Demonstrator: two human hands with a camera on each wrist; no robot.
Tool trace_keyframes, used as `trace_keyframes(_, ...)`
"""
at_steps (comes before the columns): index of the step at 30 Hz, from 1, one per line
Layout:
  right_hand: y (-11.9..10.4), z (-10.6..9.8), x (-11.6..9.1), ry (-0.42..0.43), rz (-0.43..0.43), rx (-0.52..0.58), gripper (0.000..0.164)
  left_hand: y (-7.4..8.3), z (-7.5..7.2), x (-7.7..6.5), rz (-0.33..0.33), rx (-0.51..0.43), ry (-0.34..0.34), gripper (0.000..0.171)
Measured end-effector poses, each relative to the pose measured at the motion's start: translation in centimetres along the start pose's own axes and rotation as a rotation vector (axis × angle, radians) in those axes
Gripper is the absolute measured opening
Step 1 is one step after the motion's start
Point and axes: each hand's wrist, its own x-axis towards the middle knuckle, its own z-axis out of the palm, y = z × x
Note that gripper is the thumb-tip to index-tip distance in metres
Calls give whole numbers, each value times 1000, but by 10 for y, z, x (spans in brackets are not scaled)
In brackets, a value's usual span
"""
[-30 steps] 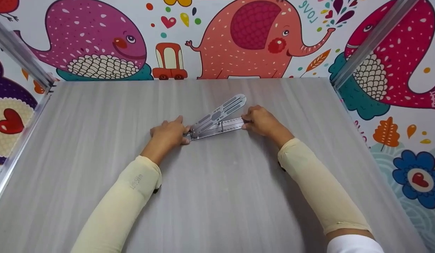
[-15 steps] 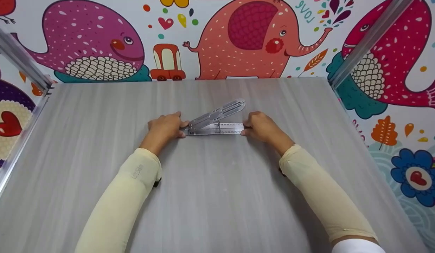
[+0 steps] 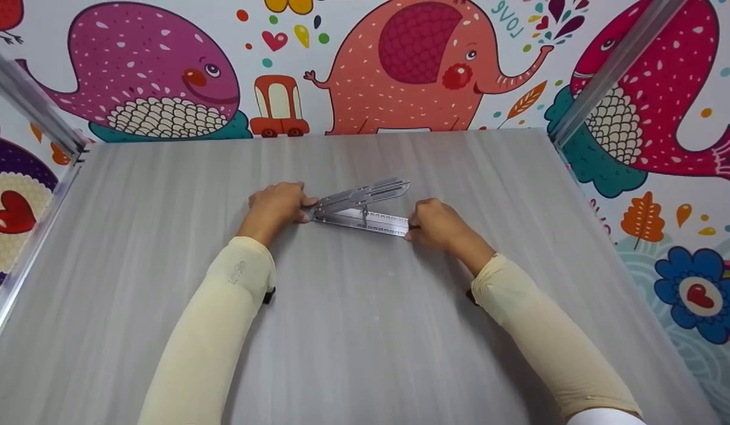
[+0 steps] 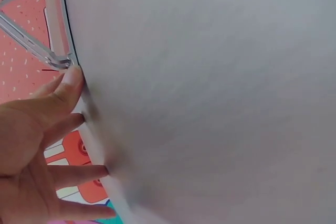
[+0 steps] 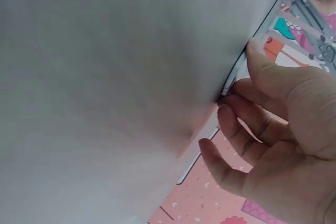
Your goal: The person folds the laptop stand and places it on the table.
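Hinged metal stand lies on the desk, upper plate raised at an angle. Left hand pinches the hinge end; right hand pinches the opposite end of the base.

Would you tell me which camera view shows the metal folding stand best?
The head view shows the metal folding stand nearly whole, between left hand and right hand. Left wrist shows only part, upper left; right wrist, only part, upper right.

Behind left fingers: pale yellow sleeve, faint grey lettering near wrist, small black part beneath. Behind right fingers: matching sleeve, second black part, white garment farther back.
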Motion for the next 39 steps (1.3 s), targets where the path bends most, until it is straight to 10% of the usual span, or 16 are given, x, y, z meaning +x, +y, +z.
trace_keyframes(27,-10,-7,0,-97,170,106,11,2,11,10,-3,-8,164,52)
trace_keyframes(39,25,1,-8,14,59,280,55,29,30,-8,233,-22,398,46)
